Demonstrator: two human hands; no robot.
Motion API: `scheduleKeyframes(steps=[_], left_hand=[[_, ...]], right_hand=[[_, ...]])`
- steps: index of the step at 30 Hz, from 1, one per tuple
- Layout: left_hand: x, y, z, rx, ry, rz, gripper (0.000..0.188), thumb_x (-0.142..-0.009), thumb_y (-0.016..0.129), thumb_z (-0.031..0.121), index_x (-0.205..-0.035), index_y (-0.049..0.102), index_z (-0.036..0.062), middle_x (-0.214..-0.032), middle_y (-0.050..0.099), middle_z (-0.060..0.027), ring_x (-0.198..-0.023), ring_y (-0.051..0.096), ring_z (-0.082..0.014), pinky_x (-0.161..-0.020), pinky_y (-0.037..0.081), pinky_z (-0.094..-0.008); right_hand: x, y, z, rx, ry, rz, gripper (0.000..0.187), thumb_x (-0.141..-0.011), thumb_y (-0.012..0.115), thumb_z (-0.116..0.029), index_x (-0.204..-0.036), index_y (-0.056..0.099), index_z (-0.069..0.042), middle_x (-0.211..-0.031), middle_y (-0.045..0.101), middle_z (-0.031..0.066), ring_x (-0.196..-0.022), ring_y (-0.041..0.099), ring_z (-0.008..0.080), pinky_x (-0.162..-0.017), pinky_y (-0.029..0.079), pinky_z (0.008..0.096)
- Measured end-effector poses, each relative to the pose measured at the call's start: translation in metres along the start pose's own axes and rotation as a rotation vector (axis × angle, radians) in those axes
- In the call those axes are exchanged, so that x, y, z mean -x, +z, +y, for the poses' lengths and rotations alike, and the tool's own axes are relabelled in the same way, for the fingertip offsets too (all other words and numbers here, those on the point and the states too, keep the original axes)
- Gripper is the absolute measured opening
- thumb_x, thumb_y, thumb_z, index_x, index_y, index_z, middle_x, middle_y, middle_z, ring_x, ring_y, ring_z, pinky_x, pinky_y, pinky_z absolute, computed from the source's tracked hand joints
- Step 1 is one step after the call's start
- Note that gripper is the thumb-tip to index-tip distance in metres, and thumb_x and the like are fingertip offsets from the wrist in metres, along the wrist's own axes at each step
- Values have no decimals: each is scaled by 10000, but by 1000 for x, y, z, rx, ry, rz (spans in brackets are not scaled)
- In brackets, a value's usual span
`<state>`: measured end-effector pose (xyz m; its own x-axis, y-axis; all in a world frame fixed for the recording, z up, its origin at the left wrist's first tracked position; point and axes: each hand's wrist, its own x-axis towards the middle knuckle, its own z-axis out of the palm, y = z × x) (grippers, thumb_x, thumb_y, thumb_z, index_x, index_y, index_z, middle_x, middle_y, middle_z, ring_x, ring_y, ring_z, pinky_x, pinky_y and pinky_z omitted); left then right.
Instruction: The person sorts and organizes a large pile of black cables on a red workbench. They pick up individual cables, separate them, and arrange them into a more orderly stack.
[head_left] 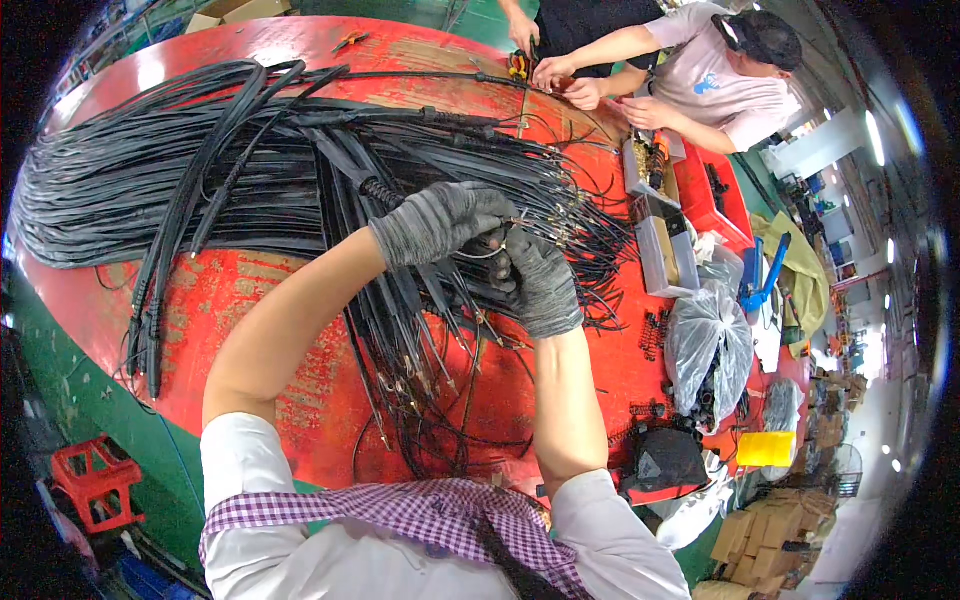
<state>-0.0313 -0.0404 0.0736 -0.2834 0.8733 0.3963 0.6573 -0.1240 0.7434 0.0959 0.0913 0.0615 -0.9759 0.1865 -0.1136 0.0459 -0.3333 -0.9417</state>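
A thick bundle of black cables lies lengthwise across the red worktable, its many thin ends fanned out on the right. Over those ends, my left hand in a grey knitted glove has its fingers closed on a thin black cable end. My right hand, gloved alike, meets it there with thumb and fingers pinched round the same cable. What sits at the very fingertips is too small to make out. Below my hands, a second spray of cable ends with metal tips hangs toward me.
Clear plastic bins and a red bin stand right of the cables. Near them lie a clear plastic bag, a blue tool and a yellow block. Two people work across the red table. A red stool stands lower left.
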Motion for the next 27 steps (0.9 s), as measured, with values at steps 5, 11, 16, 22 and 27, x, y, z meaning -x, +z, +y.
scheduleKeyframes(steps=[5,11,16,22,27], left_hand=[[5,2,1,89,-69,118,240,-869,467,106,-1088,546,49,-1036,581,-95,-967,542,-219,-871,413,-303],[8,2,-3,55,-44,71,252,-876,445,126,-1102,526,48,-992,578,-96,-918,554,-198,-832,430,-302],[1,-2,5,-390,112,5,262,-874,387,149,-1086,514,59,-936,562,-105,-857,559,-250,-781,448,-331],[2,1,7,-306,162,117,295,-840,419,196,-1095,515,84,-1035,550,-117,-909,537,-295,-806,429,-355],[6,4,17,-191,155,192,344,-825,410,152,-1152,497,89,-1073,544,-108,-907,524,-295,-816,421,-351]], right_hand=[[2,1,3,327,-209,-30,329,-783,598,-386,-827,625,-61,-616,514,-20,-517,460,64,-449,375,191],[3,11,-8,155,-33,29,310,-789,598,-365,-822,609,-57,-600,500,-18,-523,456,68,-448,363,188],[1,8,-7,-51,-39,30,318,-795,605,-336,-881,568,-32,-643,498,-12,-580,465,77,-454,359,189],[2,28,15,-288,-257,24,308,-807,604,-265,-1013,531,-47,-769,532,-17,-621,482,61,-530,421,175],[4,29,15,-240,-123,9,259,-807,601,-259,-964,575,-55,-810,571,-2,-676,511,83,-619,431,219]])
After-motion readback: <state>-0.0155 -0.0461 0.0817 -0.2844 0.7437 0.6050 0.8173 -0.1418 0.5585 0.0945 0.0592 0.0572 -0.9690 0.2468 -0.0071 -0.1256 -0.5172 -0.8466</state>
